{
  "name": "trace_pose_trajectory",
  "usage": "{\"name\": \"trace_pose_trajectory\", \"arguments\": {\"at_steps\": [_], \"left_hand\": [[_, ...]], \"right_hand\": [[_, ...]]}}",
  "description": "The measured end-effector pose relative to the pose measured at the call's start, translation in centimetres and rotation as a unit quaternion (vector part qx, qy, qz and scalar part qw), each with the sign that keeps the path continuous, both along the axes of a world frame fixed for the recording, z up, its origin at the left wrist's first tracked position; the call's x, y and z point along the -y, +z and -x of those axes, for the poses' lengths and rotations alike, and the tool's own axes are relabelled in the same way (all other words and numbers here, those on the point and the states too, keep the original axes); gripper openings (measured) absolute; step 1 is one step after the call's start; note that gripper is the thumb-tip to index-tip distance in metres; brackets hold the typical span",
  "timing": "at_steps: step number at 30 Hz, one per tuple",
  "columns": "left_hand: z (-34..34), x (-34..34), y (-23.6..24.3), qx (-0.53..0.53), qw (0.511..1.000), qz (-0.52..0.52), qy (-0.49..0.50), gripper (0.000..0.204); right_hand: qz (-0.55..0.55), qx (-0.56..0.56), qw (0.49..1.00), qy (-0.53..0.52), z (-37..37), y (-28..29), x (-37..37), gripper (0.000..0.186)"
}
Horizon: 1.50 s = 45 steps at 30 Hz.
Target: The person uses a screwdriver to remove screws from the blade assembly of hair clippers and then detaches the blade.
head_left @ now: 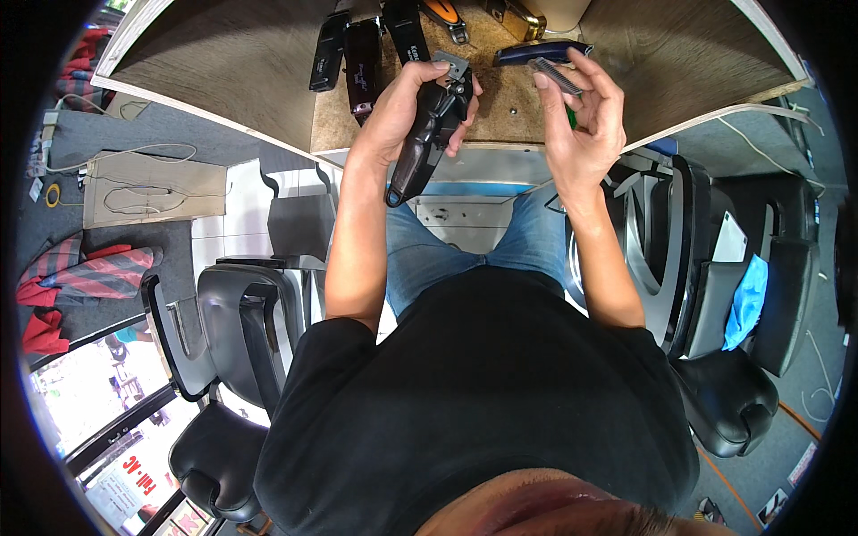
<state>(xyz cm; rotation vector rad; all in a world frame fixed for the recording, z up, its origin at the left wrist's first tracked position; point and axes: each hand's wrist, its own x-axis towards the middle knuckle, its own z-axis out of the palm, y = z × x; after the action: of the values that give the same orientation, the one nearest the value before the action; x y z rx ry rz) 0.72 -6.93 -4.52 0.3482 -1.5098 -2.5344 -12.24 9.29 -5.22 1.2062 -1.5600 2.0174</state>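
My left hand [393, 112] is wrapped round a black hair clipper [431, 134], held at a slant over the shelf's front edge. Its metal blade [453, 66] points away from me, and my thumb presses on it. My right hand [585, 125] is raised to the right, apart from the clipper. Between its thumb and fingers is a small dark grey piece [559, 78] with a row of fine teeth or bristles; I cannot tell which. A bit of green shows by the palm. Just beyond those fingers a dark blue trimmer [541, 53] lies on the shelf.
Several more clippers stand or lie on the brown shelf [500, 116]: a black one [329, 52], a dark maroon one [363, 67] and an orange-and-black one [444, 18]. A gold-coloured device [516, 18] is at the back. Wooden side panels flank the shelf. Black salon chairs [241, 330] stand on both sides.
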Motion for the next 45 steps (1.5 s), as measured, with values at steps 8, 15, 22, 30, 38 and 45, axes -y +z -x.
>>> {"name": "trace_pose_trajectory", "arguments": {"at_steps": [8, 15, 22, 30, 38, 45], "left_hand": [[0.0, -0.1, -0.1, 0.000, 1.000, 0.002, 0.003, 0.049], [0.1, -0.1, -0.1, -0.003, 1.000, 0.005, 0.005, 0.049], [0.0, -0.1, -0.2, 0.001, 1.000, 0.003, 0.005, 0.049], [-0.1, 0.0, 0.1, 0.006, 1.000, 0.011, 0.002, 0.050], [0.0, -0.1, 0.1, 0.007, 1.000, 0.006, 0.004, 0.050], [0.0, 0.0, 0.0, 0.015, 1.000, -0.005, 0.003, 0.049]], "right_hand": [[-0.040, -0.079, 0.996, -0.032, 1.3, -0.8, -0.4, 0.025], [-0.124, -0.182, 0.971, -0.091, 0.4, 0.2, -1.1, 0.025], [-0.149, -0.154, 0.971, -0.104, 0.5, 0.3, -1.1, 0.021], [-0.155, 0.156, 0.973, 0.072, 1.1, 1.5, -1.2, 0.024], [-0.054, 0.364, 0.892, 0.261, 2.4, 2.5, -2.3, 0.022], [-0.015, 0.443, 0.777, 0.447, 2.5, 3.5, -2.6, 0.023]]}}
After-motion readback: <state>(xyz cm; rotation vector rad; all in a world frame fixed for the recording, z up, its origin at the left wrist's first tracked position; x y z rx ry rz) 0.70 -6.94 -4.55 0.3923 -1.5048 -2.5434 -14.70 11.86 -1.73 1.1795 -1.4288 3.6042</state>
